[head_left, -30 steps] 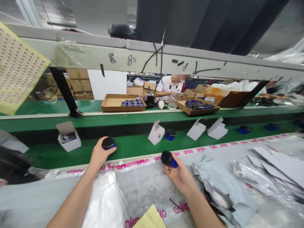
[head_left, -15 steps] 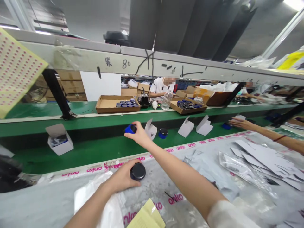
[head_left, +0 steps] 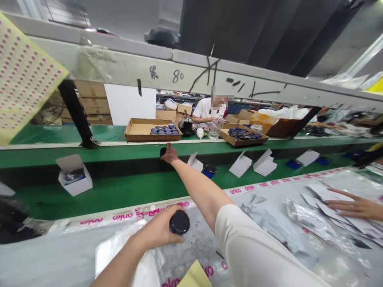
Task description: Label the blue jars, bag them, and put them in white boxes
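Observation:
Over the plastic-covered table, my left hand (head_left: 161,229) grips a round black-lidded jar (head_left: 180,222) from its left side. My right hand (head_left: 170,154) is stretched out to the edge of the green shelf (head_left: 119,153), with its fingers round a small dark object (head_left: 163,152), mostly hidden by the hand. Just right of that hand stands an open white box (head_left: 196,162), and beside it a blue jar with a dark lid (head_left: 210,171).
An open white box (head_left: 74,175) stands at the left. Cardboard trays (head_left: 139,129) of jars are on the shelf. At the right, another person's hand (head_left: 350,205) lies on flat white cartons (head_left: 321,193). A person in white (head_left: 203,109) sits beyond.
My right hand has reached farther forward and up with its object. My left hand still holds its jar. The other person's hand has moved from the green belt to the white cartons.

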Demonstrator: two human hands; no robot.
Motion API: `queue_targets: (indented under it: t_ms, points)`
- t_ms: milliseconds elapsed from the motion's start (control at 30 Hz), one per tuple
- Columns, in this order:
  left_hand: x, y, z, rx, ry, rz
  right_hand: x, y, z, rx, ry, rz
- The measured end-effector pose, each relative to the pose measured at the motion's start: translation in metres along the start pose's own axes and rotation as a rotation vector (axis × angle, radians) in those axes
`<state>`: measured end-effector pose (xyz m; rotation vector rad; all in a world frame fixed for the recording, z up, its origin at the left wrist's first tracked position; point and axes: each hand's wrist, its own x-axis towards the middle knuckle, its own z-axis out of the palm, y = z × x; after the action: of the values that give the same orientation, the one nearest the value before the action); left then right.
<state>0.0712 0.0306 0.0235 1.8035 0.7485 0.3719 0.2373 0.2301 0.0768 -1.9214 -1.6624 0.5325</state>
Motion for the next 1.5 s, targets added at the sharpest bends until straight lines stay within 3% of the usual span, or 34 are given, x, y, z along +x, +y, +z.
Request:
queue_targets:
  t_ms: [133,267,367,467,633,700,767,867,967,1033,1167,1267,1400,1500]
  points:
    - [-0.001,0.0,-0.001,-0.008,-0.008,0.014,-0.027,-0.007,-0.011,0.021,-0.092,-0.065]
    - [-0.001,-0.003,-0.002,-0.014,-0.017,0.012,-0.096,0.006,-0.042,0.103,-0.13,-0.209]
    - [0.0,-0.007,-0.001,-0.038,-0.017,0.012,-0.167,0.039,-0.071,0.135,0.022,-0.217]
    - [0.002,-0.012,0.001,-0.043,-0.003,-0.018,-0.232,0.086,-0.088,0.116,0.209,-0.109]
    - [0.007,-0.016,0.002,-0.033,0.015,-0.041,-0.295,0.14,-0.074,0.067,0.271,0.042]
    - [0.008,-0.018,0.003,-0.033,0.04,-0.037,-0.308,0.147,-0.059,0.016,0.292,0.063]
    - [0.009,-0.02,0.004,-0.053,0.048,-0.024,-0.318,0.148,-0.044,-0.07,0.401,0.039]
    - [0.011,-0.022,0.006,-0.064,0.044,-0.006,-0.333,0.145,-0.024,-0.117,0.57,-0.128]
    - [0.012,-0.028,0.006,-0.044,0.07,0.013,-0.348,0.14,-0.007,-0.044,0.487,-0.342]
    - [0.014,-0.033,0.005,-0.046,0.079,0.033,-0.355,0.138,0.002,0.03,0.391,-0.373]
    - [0.018,-0.046,0.001,-0.043,0.039,0.102,-0.358,0.136,0.009,0.29,0.34,-0.131]
    - [0.02,-0.05,-0.001,-0.033,0.018,0.128,-0.353,0.135,0.005,0.423,0.412,0.029]
    - [0.023,-0.053,0.001,-0.045,0.055,0.164,-0.345,0.139,0.002,0.552,0.52,0.141]
    - [0.026,-0.055,-0.002,-0.02,0.013,0.176,-0.34,0.142,-0.002,0.59,0.601,0.186]
